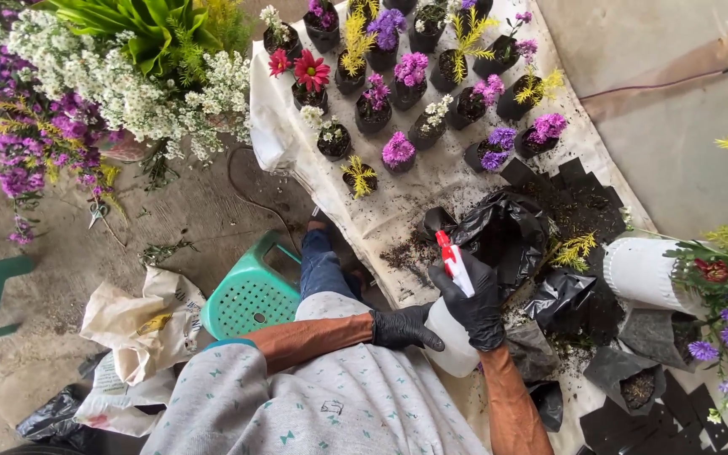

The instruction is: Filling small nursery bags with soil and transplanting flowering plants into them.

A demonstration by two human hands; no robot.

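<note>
Both gloved hands are on the spray bottle (452, 333), held over the sheet (398, 211) right in front of the lap; left hand (404, 329) cups the white body with its fingers curled against it, right hand (475, 303) wraps the neck under the red trigger. Bottle stands near upright, long axis tipping slightly left, nozzle aiming away toward the black soil bag (503, 232). Risk I'd guess: wet gloves slipping, or spray knocking loose soil around; further out sit the little flower pots (398, 152).

Glossy black plastic bag (505, 232), translucent plastic spray bottle (448, 337), rough concrete floor (195, 211).
</note>
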